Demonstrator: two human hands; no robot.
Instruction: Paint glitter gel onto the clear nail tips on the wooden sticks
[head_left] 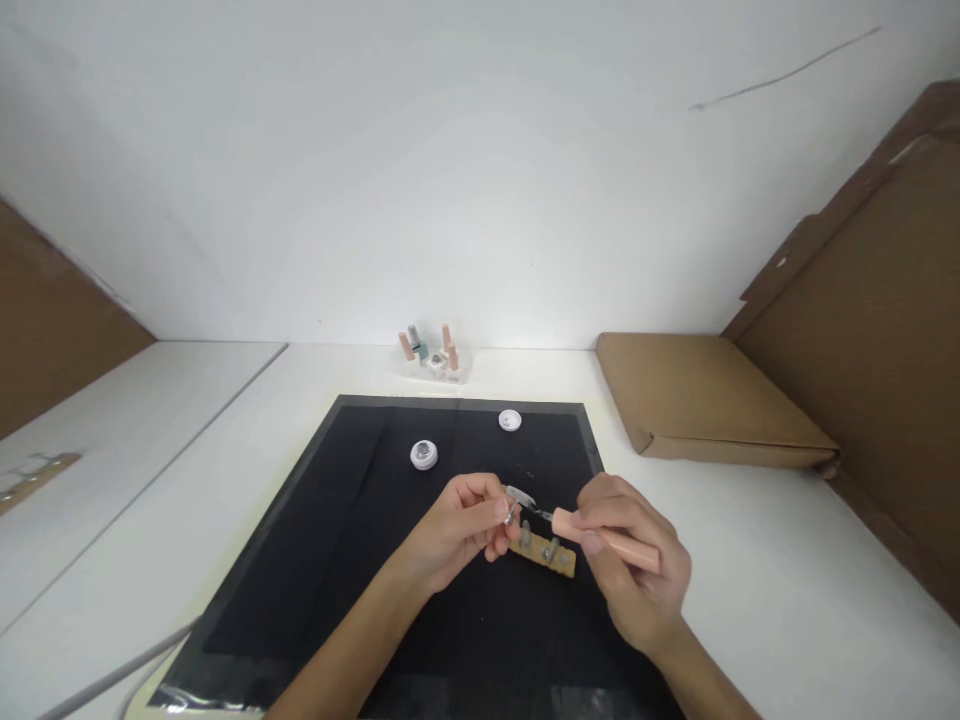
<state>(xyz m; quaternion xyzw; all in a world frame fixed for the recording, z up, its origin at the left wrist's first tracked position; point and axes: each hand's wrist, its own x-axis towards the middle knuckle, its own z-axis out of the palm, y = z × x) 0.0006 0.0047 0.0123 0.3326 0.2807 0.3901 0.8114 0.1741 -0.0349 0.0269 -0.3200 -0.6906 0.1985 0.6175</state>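
Note:
Near the middle of the black mat, my left hand [469, 528] pinches a small shiny metal piece [511, 513]. My right hand [634, 560] is closed around the pink handle [619, 548] of a thin metal tool, whose tip points left toward my left fingers. By that tip is a small pale oval piece [521, 496]; what supports it is unclear. Below and between the hands, a yellowish wooden strip [559, 562] lies on the mat with several small greyish parts standing on it.
A round white container [424, 455] and a white dish [510, 420] sit on the black mat [337, 530]. Behind it stands a clear tray [431, 376] of pink- and grey-handled items. A cardboard box [712, 400] lies at right, another wooden strip [37, 482] far left.

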